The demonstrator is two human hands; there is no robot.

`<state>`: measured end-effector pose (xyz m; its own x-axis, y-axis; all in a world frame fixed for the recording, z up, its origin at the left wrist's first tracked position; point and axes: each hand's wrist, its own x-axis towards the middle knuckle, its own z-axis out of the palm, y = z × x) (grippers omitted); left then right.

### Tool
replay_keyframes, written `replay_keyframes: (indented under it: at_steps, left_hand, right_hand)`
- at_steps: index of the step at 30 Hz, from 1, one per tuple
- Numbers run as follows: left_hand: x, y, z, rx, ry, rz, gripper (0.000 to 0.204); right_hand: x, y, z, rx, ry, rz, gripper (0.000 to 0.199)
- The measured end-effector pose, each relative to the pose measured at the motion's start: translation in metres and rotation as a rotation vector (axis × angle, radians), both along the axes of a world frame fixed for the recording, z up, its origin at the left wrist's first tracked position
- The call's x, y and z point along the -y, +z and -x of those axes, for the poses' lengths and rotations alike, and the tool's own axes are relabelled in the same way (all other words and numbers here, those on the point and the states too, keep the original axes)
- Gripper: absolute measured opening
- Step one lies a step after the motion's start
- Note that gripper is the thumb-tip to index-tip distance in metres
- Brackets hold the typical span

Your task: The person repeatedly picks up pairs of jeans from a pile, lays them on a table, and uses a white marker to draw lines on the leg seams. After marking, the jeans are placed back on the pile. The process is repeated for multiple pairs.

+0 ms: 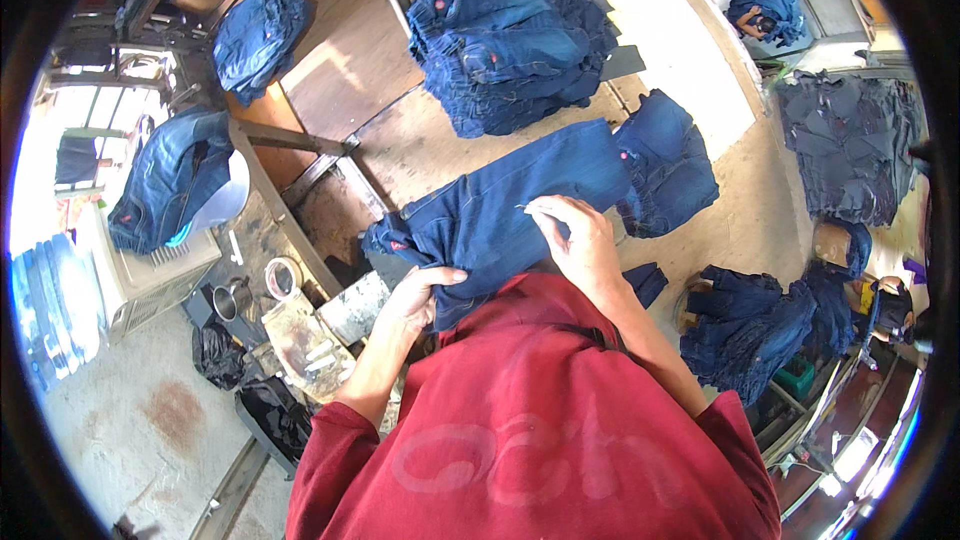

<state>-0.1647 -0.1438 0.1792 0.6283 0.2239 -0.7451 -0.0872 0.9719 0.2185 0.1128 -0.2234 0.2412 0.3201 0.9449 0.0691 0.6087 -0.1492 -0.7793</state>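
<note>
A pair of dark blue jeans (510, 195) is stretched out in front of me, with a small red tag near its left end. My left hand (412, 298) grips its near edge at the left, thumb on top and fingers underneath. Over the middle of the fabric, my right hand (575, 240) is closed in a pinch. A tiny pale bit shows at those fingertips, too small to name. Beside the right end of the jeans lies another folded pair of jeans (668, 165).
A big pile of jeans (510, 45) stands on the table ahead. More jeans (745, 325) heap at the right, near dark grey garments (850, 145). At the left are a tape roll (283, 278), a metal cup (233, 298) and jeans in a basin (175, 180). Another person (757, 23) works far right.
</note>
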Motion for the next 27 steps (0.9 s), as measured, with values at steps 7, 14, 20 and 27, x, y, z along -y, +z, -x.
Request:
replay_keyframes:
  at_steps: [7,14,20,27]
  left_hand:
    - [-0.002,0.024,0.02,-0.119,0.019,-0.112,0.05]
    - [-0.006,0.025,0.021,-0.148,-0.094,-0.187,0.045]
    - [-0.002,0.033,0.018,-0.139,-0.097,-0.277,0.038]
    - [-0.005,0.04,0.015,-0.166,-0.125,-0.228,0.035]
  right_hand:
    - [-0.002,0.02,0.028,0.031,0.146,-0.019,0.007]
    - [0.001,0.037,0.072,0.104,0.234,0.058,0.009]
    - [0.003,0.044,0.08,0.476,0.124,0.211,0.014]
    - [0.007,0.046,0.081,0.384,0.145,0.2,0.017]
